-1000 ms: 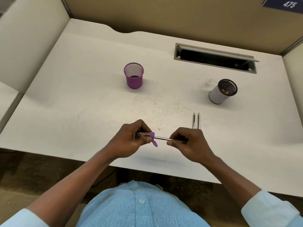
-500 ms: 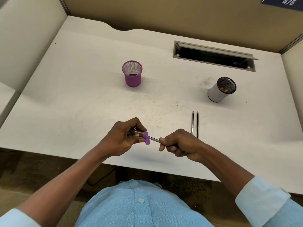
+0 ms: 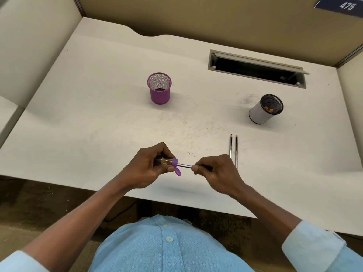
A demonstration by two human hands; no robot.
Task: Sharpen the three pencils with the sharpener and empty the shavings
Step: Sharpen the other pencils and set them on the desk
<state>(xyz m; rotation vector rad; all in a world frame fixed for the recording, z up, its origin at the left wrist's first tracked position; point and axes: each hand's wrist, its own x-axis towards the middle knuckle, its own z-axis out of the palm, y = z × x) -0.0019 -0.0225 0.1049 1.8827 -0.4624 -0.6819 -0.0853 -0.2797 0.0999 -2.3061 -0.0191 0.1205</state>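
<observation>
— Where is everything sitting?
— I am working over the desk (image 3: 98,124), and the white cup (image 3: 263,112) is standing far right. My left hand (image 3: 145,165) is holding the sharpener (image 3: 167,161) above the near edge, fingers (image 3: 161,150) curling round it. My right hand (image 3: 218,171) is pinching the pencil (image 3: 184,165), whose tip is sitting inside.
— Which step?
— Probably the last sharpening, since two pointed pencils (image 3: 233,146) are lying beside my right hand. Next I am needing to twist, withdraw, then empty.
</observation>
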